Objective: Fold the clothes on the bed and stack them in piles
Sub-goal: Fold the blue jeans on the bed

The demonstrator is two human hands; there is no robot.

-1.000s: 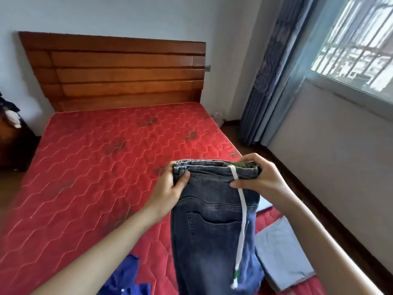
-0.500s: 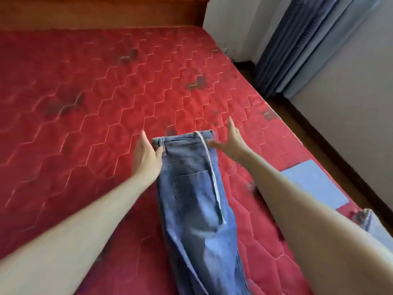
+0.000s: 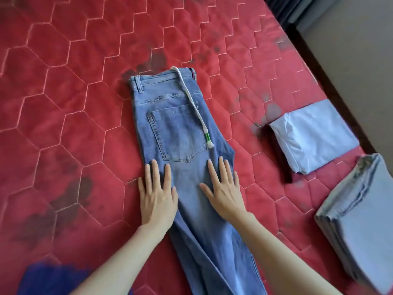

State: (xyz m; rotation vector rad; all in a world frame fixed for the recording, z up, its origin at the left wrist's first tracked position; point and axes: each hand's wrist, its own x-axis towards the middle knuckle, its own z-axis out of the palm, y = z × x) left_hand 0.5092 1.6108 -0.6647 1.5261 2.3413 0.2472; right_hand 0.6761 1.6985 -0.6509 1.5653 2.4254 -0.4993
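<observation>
A pair of blue jeans (image 3: 176, 124) lies flat on the red quilted mattress (image 3: 63, 103), folded lengthwise with the back pocket up and the waistband at the far end. A white drawstring with a green tip (image 3: 197, 111) trails across the pocket. My left hand (image 3: 157, 194) rests flat, fingers spread, on the jeans' left edge just below the pocket. My right hand (image 3: 225, 188) presses flat on the right side near the crotch seam. Neither hand grips the cloth.
A folded pale blue garment (image 3: 314, 135) lies to the right on the mattress. Nearer, at the right edge, sits a stack of folded grey-blue clothes (image 3: 361, 226). A dark blue garment (image 3: 53, 279) shows at the bottom left. The floor and a curtain lie beyond the bed's right side.
The jeans went from being held up by the waistband to lying flat on the mattress. Both hands let go and slid down from the waistband to below the pocket.
</observation>
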